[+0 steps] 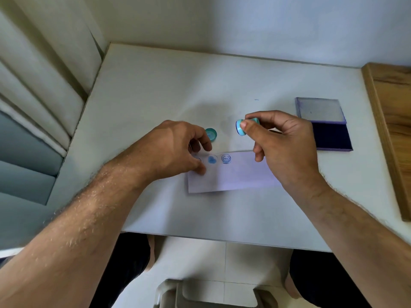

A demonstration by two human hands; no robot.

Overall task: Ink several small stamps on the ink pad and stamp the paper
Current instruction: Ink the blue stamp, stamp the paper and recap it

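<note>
Right hand [287, 143] pinches stamp [241, 127]; left hand [178, 147] pins paper [233, 174]. Risk: overlapping earlier prints, smudging.

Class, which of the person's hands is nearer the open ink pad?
Right. The right hand, holding a stamp, sits just left of the ink pad; the left hand rests farther left, on the paper.

Landmark = white rectangular paper slip [231, 174], flat on white table [155, 85]. Three blue stamped marks [226, 158] sit in row along its far edge, left part. Small teal round cap [211, 134] just behind paper's left end. Teal round stamp [241, 127] behind paper's middle, held above table. Open blue ink pad [329, 134] behind and right of paper, well apart. Wooden board [391, 130] further right.
</note>
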